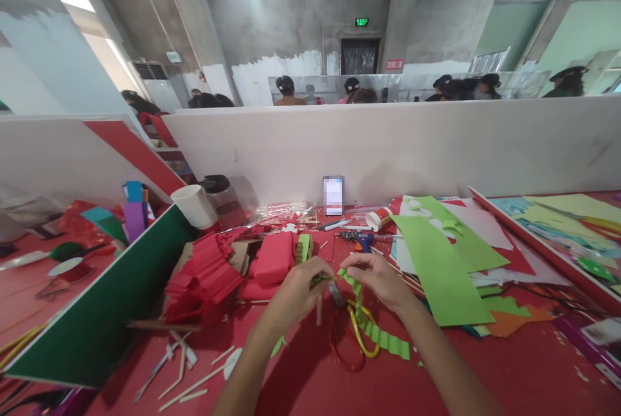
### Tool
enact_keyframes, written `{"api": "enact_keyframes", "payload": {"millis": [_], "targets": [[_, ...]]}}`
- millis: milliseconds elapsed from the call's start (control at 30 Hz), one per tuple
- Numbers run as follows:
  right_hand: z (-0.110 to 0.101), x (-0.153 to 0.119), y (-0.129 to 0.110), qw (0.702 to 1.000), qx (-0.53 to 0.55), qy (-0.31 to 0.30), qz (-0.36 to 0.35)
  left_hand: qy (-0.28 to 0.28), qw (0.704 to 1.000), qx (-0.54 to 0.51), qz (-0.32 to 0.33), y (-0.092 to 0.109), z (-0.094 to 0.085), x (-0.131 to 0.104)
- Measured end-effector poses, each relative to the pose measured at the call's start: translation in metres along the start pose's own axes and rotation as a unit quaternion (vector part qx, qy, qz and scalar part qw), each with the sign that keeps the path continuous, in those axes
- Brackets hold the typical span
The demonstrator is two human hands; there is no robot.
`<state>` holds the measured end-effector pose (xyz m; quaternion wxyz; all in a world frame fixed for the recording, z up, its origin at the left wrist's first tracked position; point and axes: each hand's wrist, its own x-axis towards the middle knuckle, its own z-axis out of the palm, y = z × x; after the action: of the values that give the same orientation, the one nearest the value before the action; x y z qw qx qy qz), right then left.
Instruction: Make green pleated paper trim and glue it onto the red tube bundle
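My left hand (310, 280) is closed, thumb and fingers pinching a small green piece. Just to its right, my right hand (371, 273) pinches the upper end of a pleated green paper strip (385, 338), which hangs down and trails to the right over the red table. The fingertips of both hands are close together with a small gap between them. Below them lie scissors with yellow and red handles (363, 333), partly covered by the strip. A folded green paper piece (304, 246) rests just beyond my left hand.
Red crepe paper (206, 273) is heaped left beside a green board (101, 306). Green sheets (441, 273) lie right. A blue glue gun (359, 240) and a phone (334, 196) are ahead, before a white partition (291, 151). Sticks (194, 387) lie front left. People sit beyond.
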<state>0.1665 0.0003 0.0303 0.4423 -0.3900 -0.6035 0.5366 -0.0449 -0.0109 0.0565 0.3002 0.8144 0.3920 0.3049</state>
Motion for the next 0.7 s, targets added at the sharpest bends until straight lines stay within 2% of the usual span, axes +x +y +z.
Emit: {"api": "enact_keyframes", "payload": {"millis": [100,200,300,467,600,700], "targets": [[0.002,0.0,0.006,0.996,0.075,0.018,0.037,0.005,1.0,0.003,0.02,-0.001,0.003,-0.002],[0.002,0.001,0.01,0.99,0.13,0.012,0.062,0.027,1.0,-0.014,0.002,-0.001,0.006,-0.003],[0.002,0.0,0.011,0.985,0.155,-0.004,0.078,0.039,0.999,-0.01,0.0,-0.001,0.008,-0.004],[0.003,-0.002,0.01,0.977,0.184,-0.031,0.1,0.034,0.999,0.005,0.037,0.001,0.009,-0.004],[0.005,-0.005,0.006,0.978,0.175,-0.058,0.095,0.052,0.998,0.013,0.023,0.003,0.01,-0.002],[0.009,-0.009,-0.004,0.99,0.092,-0.086,0.062,0.061,0.997,0.042,-0.026,0.004,0.01,-0.002]]}}
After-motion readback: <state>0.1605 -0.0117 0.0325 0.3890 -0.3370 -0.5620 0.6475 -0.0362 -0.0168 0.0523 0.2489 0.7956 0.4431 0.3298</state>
